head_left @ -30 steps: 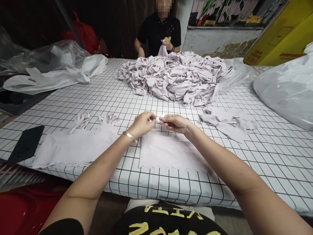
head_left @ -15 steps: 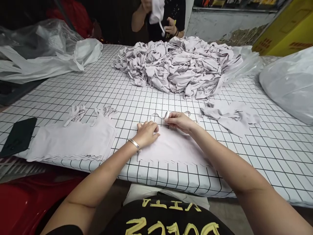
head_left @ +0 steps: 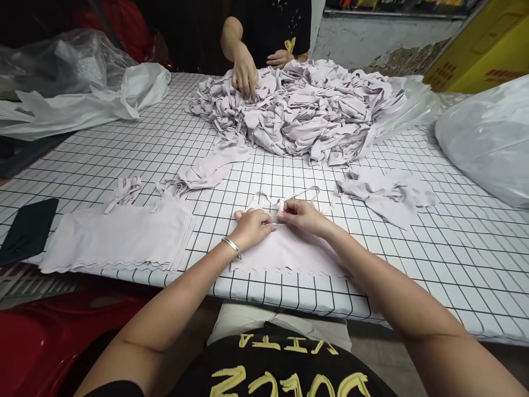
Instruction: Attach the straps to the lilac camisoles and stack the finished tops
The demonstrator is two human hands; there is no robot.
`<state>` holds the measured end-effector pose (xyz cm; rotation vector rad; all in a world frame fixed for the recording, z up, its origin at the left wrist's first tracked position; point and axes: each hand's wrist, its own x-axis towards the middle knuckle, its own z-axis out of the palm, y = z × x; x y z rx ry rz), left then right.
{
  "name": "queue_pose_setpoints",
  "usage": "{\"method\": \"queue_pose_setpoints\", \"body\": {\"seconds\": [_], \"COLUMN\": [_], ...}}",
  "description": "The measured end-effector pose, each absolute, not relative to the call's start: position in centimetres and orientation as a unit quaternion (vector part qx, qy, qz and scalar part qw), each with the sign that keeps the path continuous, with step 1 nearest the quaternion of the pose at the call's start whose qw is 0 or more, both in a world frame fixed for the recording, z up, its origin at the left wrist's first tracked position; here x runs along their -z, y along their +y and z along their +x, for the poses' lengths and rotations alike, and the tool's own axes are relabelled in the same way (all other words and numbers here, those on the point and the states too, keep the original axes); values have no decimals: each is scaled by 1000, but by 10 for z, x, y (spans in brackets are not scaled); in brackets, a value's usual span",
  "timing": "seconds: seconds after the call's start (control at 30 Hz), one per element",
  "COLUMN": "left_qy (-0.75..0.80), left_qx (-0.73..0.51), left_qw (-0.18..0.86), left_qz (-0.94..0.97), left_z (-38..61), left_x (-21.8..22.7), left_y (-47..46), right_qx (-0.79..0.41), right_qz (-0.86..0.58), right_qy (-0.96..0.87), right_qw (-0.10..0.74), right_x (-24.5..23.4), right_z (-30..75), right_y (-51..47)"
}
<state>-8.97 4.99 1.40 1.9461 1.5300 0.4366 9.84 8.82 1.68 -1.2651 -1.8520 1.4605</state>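
Note:
A pale pinkish-grey camisole [head_left: 289, 253] lies flat before me, its wavy hem toward the table's front edge and its thin straps [head_left: 306, 192] looped away from me. My left hand [head_left: 254, 227] pinches the neckline at the left. Beside it, my right hand [head_left: 303, 216] is closed on a strap and the top edge, with a short fold of strap sticking up from its fingertips. The edge looks taut between both hands. To the left is a neat stack of similar camisoles [head_left: 118, 237], straps gathered at the far side.
A big heap of crumpled camisoles [head_left: 306, 116] covers the far side, with a co-worker's hand [head_left: 246, 74] in it. One loose camisole [head_left: 215, 168] lies beyond the stack, others [head_left: 388, 193] at right. A dark phone [head_left: 28, 229] and plastic bags [head_left: 487, 143] flank the checked tablecloth [head_left: 136, 143].
My hands have drawn slightly toward me, and the neckline is now pinched between them. A co-worker's garment has landed beyond the stack; that person's hand has come down onto the heap.

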Motion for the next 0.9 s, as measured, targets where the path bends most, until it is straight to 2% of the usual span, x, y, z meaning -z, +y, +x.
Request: {"method": "queue_pose_setpoints", "body": {"seconds": [0.2,0.37,0.9], "left_qy": [571,569,579], "left_qx": [-194,-195,-184], "left_qw": [339,339,321], "left_qz": [722,723,726], "left_z": [-90,-90,-87], "left_x": [-14,-13,-11], "left_y": [49,48,47], "right_qx": [-450,-445,-425], "right_qz": [-472,-464,-474], "right_qy": [-735,-745,-736], "right_qw": [189,178,229], "right_x": [-15,-14,-3], "right_z": [98,99,85], "right_y": [82,82,75]}}
